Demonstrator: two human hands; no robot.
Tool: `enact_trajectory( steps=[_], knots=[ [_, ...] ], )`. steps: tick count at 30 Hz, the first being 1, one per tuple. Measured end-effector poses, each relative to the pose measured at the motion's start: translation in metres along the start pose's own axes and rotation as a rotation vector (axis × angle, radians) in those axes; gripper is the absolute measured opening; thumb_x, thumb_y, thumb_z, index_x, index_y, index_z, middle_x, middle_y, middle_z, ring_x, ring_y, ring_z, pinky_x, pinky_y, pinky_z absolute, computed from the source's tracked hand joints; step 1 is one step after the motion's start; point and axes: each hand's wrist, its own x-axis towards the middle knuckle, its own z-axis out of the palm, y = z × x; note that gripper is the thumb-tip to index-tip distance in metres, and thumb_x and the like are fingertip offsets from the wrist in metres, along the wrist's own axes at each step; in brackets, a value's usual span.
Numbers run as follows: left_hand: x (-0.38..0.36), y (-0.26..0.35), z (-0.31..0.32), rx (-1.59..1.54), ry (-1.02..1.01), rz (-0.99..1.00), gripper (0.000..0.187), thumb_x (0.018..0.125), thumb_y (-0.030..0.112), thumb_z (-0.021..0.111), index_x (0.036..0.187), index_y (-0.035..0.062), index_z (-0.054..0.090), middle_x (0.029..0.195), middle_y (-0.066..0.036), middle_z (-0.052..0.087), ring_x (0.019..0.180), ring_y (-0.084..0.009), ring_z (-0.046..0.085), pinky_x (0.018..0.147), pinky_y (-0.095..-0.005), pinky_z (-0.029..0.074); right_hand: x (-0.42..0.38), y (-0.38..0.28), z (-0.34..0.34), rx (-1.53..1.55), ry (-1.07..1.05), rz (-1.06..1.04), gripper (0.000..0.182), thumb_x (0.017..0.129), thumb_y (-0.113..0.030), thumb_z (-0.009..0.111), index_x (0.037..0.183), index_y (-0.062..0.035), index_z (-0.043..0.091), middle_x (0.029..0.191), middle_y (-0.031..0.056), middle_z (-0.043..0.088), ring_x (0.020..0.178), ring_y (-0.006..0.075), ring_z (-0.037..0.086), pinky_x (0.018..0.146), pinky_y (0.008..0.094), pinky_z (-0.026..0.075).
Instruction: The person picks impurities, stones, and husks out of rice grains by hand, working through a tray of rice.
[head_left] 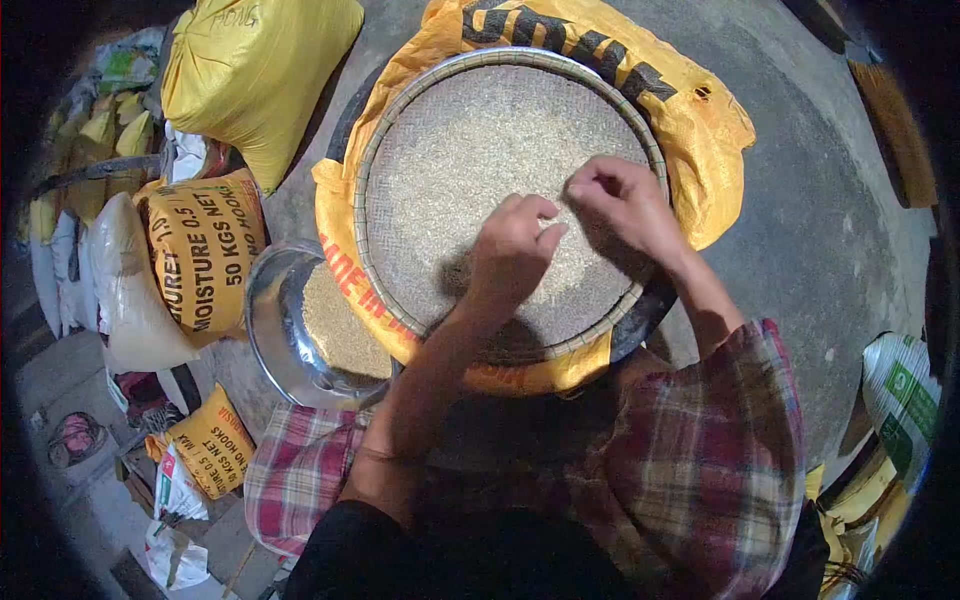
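A round woven winnowing tray holds a spread layer of pale grains, thickest toward the middle. Above the grains, my left hand is closed, its fingers curled and the thumb near the forefinger. To its right, my right hand is also closed in a pinch, over the tray's right half. The fingertips of both hands point toward each other but stay apart. Whatever they hold, if anything, is too small to make out. Orange printed sacking lies around and under the tray.
A metal basin with brownish grain stands left of the tray, close to my left forearm. Full sacks, one yellow and one orange, stand at the left. A broom-like bundle and a white-green sack are at the right.
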Motion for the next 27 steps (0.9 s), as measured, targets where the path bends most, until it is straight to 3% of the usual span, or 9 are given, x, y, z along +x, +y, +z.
enact_trajectory(
  steps=[3,6,9,11,15,17,22,24,27],
  knots=[
    [-0.004,-0.008,0.013,0.122,0.064,0.134,0.021,0.069,0.008,0.074,0.083,0.0036,0.059,0.069,-0.011,0.051,0.06,-0.0242,0.052,0.057,-0.0352,0.044,-0.003,-0.001,-0.021,0.325,-0.065,0.329,0.009,0.083,-0.008,0.061,0.08,-0.0014,0.056,0.073,0.0038,0.059,0.063,0.009,0.054,0.059,0.0243,0.046],
    [-0.002,-0.01,0.015,0.165,0.068,0.195,0.017,0.072,0.005,0.069,0.085,0.0026,0.059,0.07,-0.011,0.054,0.059,-0.023,0.053,0.057,-0.0335,0.045,-0.01,0.0,-0.021,0.502,-0.079,0.322,0.005,0.083,-0.004,0.058,0.081,-0.0023,0.054,0.075,0.0041,0.059,0.063,0.0085,0.054,0.059,0.021,0.046],
    [-0.001,-0.007,0.001,-0.012,0.056,0.019,0.012,0.075,0.003,0.064,0.086,0.0017,0.059,0.07,-0.01,0.056,0.059,-0.0204,0.053,0.057,-0.0302,0.044,-0.013,0.012,-0.014,0.512,-0.097,0.299,0.005,0.08,-0.003,0.059,0.081,-0.0017,0.055,0.076,0.0035,0.059,0.063,0.0098,0.055,0.058,0.0228,0.046],
    [-0.004,-0.016,-0.009,-0.614,-0.08,-0.475,0.009,0.077,0.004,0.06,0.085,0.0012,0.06,0.07,-0.01,0.056,0.059,-0.0183,0.052,0.057,-0.0278,0.043,-0.013,0.007,-0.007,-0.01,-0.052,0.089,0.004,0.078,-0.002,0.059,0.081,-0.0007,0.057,0.073,0.004,0.058,0.065,0.0105,0.057,0.059,0.0271,0.046],
    [0.007,-0.007,-0.01,-0.429,0.02,-0.434,0.011,0.077,0.009,0.064,0.085,0.0014,0.061,0.069,-0.01,0.055,0.059,-0.0177,0.051,0.058,-0.0287,0.043,-0.008,0.004,0.005,-0.314,-0.019,-0.055,0.009,0.077,-0.007,0.065,0.082,-0.001,0.061,0.07,0.007,0.058,0.067,0.0128,0.055,0.062,0.028,0.045],
    [0.017,-0.017,0.001,0.035,0.068,-0.016,0.014,0.077,0.012,0.067,0.085,0.0014,0.061,0.07,-0.01,0.054,0.059,-0.0184,0.05,0.058,-0.0306,0.042,-0.007,0.006,0.007,-0.318,-0.006,-0.1,0.012,0.076,-0.01,0.067,0.082,-0.0015,0.061,0.07,0.0066,0.058,0.065,0.0143,0.054,0.062,0.0276,0.044],
    [0.015,-0.004,0.003,0.032,0.071,-0.005,0.016,0.078,0.015,0.068,0.082,0.002,0.06,0.068,-0.007,0.054,0.058,-0.0157,0.049,0.055,-0.0297,0.041,-0.007,0.011,-0.008,0.097,-0.021,0.16,0.01,0.08,-0.008,0.064,0.078,-0.0018,0.057,0.068,0.0003,0.054,0.066,0.0077,0.051,0.061,0.0245,0.043],
    [0.003,0.009,-0.003,-0.288,-0.006,-0.422,0.017,0.081,0.018,0.067,0.078,0.0037,0.058,0.063,-0.001,0.05,0.056,-0.0102,0.045,0.053,-0.0266,0.039,-0.005,0.018,-0.015,0.242,-0.037,0.282,0.009,0.081,-0.007,0.061,0.077,-0.0042,0.052,0.07,-0.003,0.053,0.066,0.006,0.048,0.061,0.0222,0.042],
    [-0.02,-0.002,-0.021,-0.532,0.046,-0.577,0.023,0.082,0.025,0.065,0.075,0.0047,0.056,0.063,-0.005,0.053,0.059,-0.0133,0.05,0.058,-0.0298,0.043,-0.006,0.022,-0.013,0.097,-0.038,0.173,0.008,0.081,-0.007,0.06,0.078,-0.004,0.053,0.07,-0.0033,0.052,0.067,0.0054,0.048,0.061,0.0223,0.042]
  ],
)
